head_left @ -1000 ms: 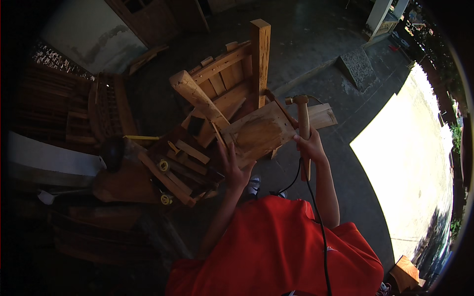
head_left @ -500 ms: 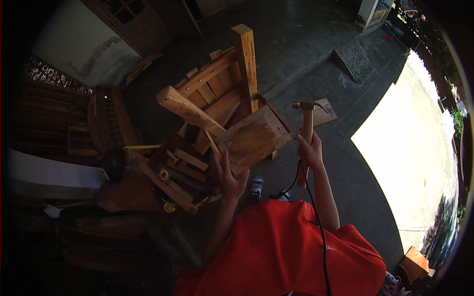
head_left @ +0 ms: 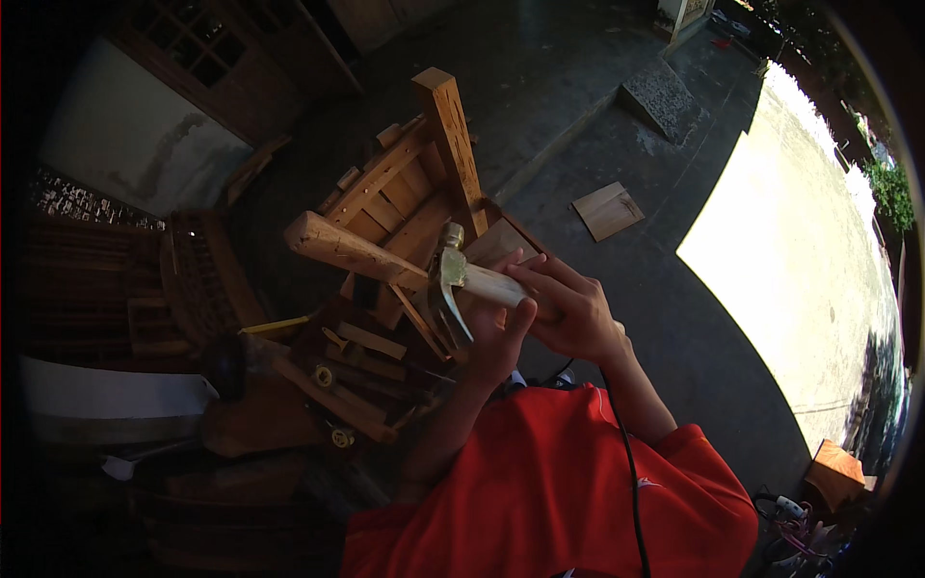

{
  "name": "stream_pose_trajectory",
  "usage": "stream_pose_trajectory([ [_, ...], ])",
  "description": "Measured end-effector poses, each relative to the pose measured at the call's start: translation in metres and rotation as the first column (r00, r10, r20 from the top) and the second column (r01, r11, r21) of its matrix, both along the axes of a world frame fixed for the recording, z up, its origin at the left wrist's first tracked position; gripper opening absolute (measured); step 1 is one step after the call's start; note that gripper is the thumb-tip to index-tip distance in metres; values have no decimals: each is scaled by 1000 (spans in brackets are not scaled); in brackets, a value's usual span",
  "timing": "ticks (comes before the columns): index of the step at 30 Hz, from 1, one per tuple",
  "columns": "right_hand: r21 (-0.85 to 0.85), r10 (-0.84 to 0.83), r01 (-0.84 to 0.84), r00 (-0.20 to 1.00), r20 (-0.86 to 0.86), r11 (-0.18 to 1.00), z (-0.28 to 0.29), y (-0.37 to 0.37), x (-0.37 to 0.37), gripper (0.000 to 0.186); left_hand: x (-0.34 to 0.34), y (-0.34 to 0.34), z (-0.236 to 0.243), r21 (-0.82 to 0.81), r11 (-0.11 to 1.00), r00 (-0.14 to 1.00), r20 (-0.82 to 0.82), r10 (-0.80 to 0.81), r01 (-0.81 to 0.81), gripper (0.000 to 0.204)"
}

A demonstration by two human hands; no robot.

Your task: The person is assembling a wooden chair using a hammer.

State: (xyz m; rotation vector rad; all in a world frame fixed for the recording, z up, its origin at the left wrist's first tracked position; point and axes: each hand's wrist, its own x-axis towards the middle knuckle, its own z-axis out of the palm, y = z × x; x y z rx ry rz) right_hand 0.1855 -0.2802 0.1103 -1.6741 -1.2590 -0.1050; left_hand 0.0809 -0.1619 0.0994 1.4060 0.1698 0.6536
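A claw hammer [head_left: 487,283] lies across in front of me, its metal head to the left and its pale wooden handle in my right hand [head_left: 578,313]. My left hand [head_left: 493,339] is raised close behind and below the handle, thumb up; its fingers are partly hidden, so I cannot make out whether it grips anything. Beyond both hands, a flat wooden board [head_left: 499,239] rests against a wooden furniture frame [head_left: 385,207] with thick square legs; the hands and hammer cover much of the board.
Left of the frame lie wood strips [head_left: 371,340], a yellow-handled tool [head_left: 334,337] and yellow tape measures [head_left: 323,376]. A loose board [head_left: 608,211] is on the concrete floor to the right. A black cord [head_left: 628,462] runs down over my red shirt.
My right hand has swung the hammer from upright at the right to lying across the middle. My left hand has moved right, up to the handle. The view has shifted slightly.
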Motion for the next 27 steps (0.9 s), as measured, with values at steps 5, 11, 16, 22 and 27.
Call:
stream_pose_trajectory([
  [5, 119, 121, -102, 979, -162, 988, -1, -13, 16, 52, 0, 21, 0, -361, 927, 993, 8, 117, -106, 18],
  [11, -266, -363, 253, 734, -573, 930, -125, -40, 103, 45, -7, 75, 60, -331, 943, 1000, 10, -18, 20, 22],
  [16, -624, -283, -84, 839, -465, 777, -235, -5, 107, 62, 24, 94, 70, 259, 950, 815, -579, 8, 174, 21],
  [22, -667, -75, -60, 982, -172, 743, -249, 22, 108, 85, 77, 68, 14, 750, 491, 819, -562, 117, 444, 45],
  [27, -564, 20, -127, 981, -192, 816, -268, 25, 120, 40, 105, 43, -8, 622, 477, 666, -740, 97, 621, 59],
])
